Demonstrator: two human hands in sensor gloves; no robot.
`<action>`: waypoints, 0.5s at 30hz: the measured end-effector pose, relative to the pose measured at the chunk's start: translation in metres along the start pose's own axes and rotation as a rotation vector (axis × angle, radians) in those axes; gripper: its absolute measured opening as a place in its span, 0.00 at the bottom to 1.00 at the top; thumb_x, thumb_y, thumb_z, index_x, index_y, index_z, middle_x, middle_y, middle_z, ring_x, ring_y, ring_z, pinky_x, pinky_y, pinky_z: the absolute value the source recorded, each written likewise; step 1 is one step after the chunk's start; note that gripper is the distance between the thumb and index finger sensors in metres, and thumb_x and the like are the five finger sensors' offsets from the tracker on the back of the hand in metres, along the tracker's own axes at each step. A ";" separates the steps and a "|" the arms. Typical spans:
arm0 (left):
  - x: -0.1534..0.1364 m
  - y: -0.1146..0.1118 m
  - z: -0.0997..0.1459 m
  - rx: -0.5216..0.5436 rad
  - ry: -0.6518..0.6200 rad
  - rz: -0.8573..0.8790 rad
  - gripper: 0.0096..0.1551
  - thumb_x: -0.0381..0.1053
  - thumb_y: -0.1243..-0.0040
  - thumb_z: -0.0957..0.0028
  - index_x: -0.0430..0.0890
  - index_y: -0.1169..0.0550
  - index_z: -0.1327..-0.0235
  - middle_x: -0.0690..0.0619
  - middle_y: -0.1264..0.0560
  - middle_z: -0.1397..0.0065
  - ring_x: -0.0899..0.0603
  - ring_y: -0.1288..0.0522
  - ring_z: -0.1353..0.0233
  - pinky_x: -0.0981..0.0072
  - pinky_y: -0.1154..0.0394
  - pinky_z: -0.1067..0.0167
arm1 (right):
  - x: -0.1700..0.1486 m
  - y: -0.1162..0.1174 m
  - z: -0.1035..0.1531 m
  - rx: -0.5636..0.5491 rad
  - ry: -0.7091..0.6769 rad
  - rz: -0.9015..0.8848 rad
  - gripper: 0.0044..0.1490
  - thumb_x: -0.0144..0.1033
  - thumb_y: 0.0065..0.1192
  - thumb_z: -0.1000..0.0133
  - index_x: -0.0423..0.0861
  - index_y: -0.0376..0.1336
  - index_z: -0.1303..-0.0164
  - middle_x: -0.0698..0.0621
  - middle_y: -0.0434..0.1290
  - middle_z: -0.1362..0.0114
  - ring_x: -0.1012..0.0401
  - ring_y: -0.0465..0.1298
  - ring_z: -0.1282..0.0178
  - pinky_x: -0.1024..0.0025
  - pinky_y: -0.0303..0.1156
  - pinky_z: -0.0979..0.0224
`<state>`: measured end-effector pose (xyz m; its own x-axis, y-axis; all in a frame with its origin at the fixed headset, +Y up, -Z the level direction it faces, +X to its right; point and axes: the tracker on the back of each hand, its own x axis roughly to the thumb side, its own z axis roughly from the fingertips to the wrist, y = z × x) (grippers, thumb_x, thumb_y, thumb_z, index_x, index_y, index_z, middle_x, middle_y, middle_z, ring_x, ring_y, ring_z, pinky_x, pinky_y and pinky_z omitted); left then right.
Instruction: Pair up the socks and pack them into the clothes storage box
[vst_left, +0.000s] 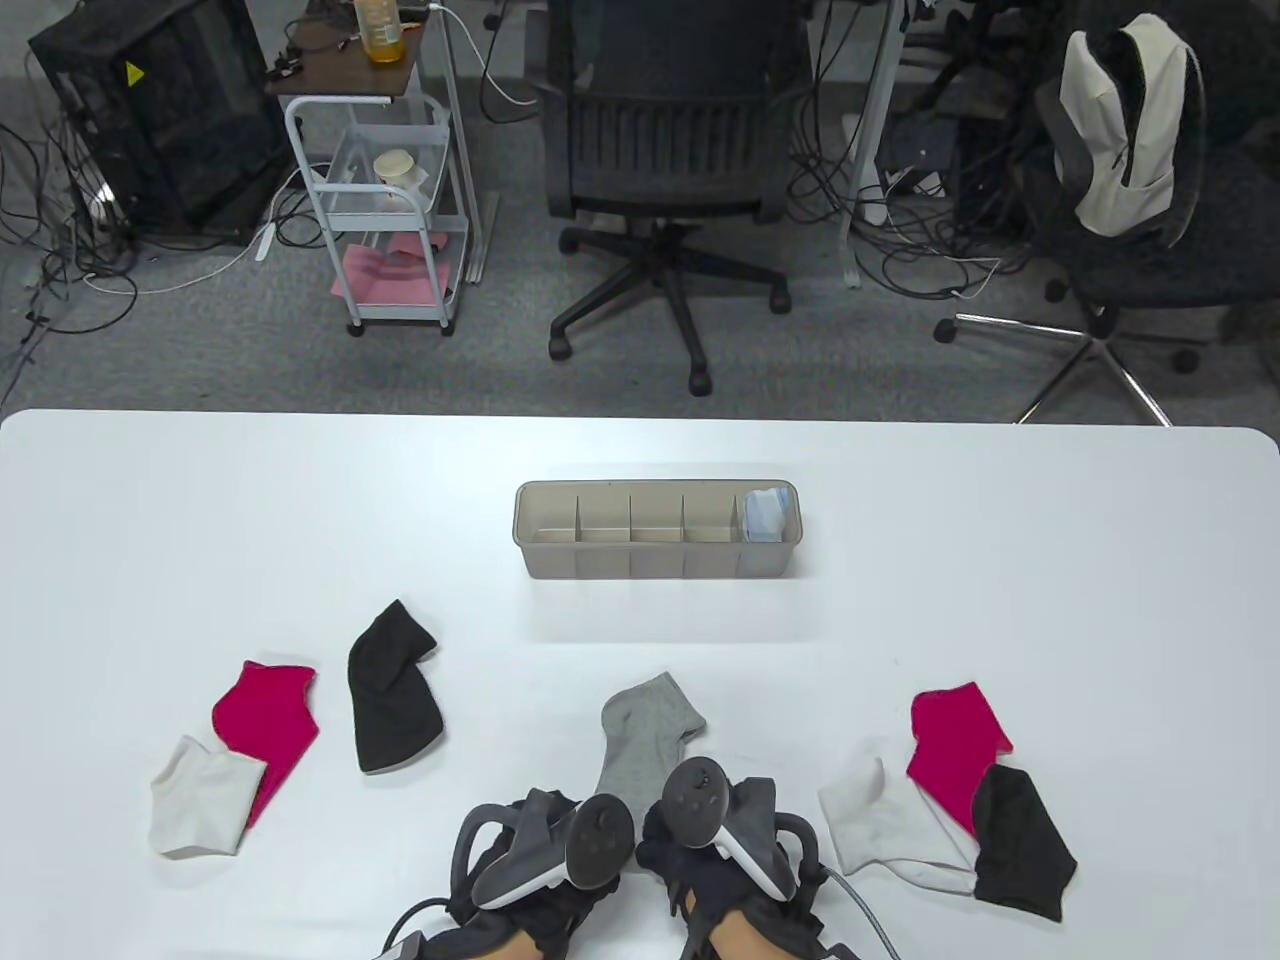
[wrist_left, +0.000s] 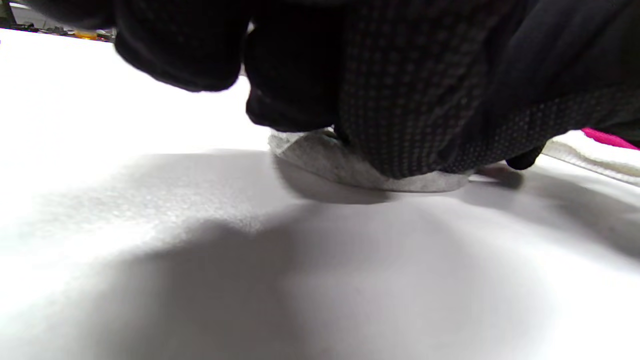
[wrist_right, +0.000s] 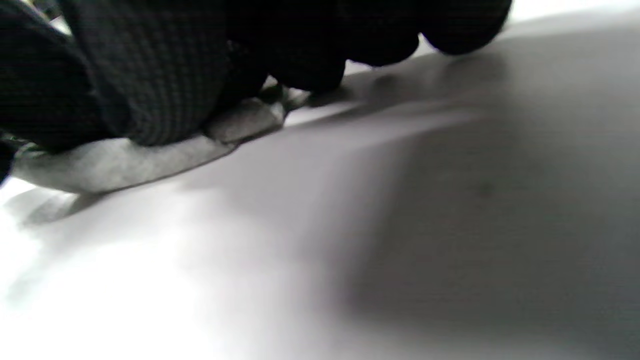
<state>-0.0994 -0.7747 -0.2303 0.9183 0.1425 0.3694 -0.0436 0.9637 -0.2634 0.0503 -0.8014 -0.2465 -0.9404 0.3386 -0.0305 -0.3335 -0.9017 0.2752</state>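
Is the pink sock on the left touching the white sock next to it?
Touching. The table view shows the pink sock with its lower end lying under the white sock.

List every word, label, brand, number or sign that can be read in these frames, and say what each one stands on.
No readable words, brands or numbers in any view.
Yellow triangular sign on the black cabinet behind the table: its symbol is too small to make out.
Bottle on the cart: any label is too small to read.
Storage box, the grey sock and the other socks: no print visible.
Both wrist views: only gloves, grey sock and table, no text.
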 end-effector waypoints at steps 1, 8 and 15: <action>0.001 0.000 -0.001 0.005 -0.006 -0.013 0.25 0.51 0.26 0.57 0.52 0.16 0.44 0.49 0.16 0.57 0.37 0.23 0.59 0.38 0.30 0.55 | 0.000 0.000 0.000 0.000 -0.005 0.004 0.21 0.50 0.73 0.56 0.64 0.72 0.52 0.54 0.74 0.42 0.55 0.70 0.43 0.53 0.65 0.35; 0.001 -0.008 -0.010 0.038 -0.002 0.000 0.31 0.51 0.26 0.59 0.38 0.17 0.44 0.48 0.20 0.57 0.36 0.25 0.57 0.37 0.32 0.54 | -0.007 -0.009 0.007 0.085 -0.099 0.024 0.25 0.42 0.73 0.53 0.63 0.70 0.44 0.54 0.72 0.38 0.55 0.69 0.40 0.53 0.65 0.33; -0.021 -0.005 -0.031 -0.024 0.146 0.281 0.18 0.50 0.30 0.56 0.48 0.12 0.55 0.46 0.19 0.64 0.36 0.25 0.61 0.36 0.32 0.57 | 0.003 -0.003 0.011 -0.035 -0.167 0.170 0.30 0.54 0.71 0.57 0.64 0.69 0.43 0.55 0.72 0.39 0.55 0.69 0.40 0.53 0.65 0.33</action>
<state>-0.1060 -0.7894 -0.2643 0.9183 0.3672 0.1479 -0.2961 0.8851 -0.3591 0.0492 -0.7943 -0.2371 -0.9603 0.2180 0.1741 -0.1757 -0.9573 0.2295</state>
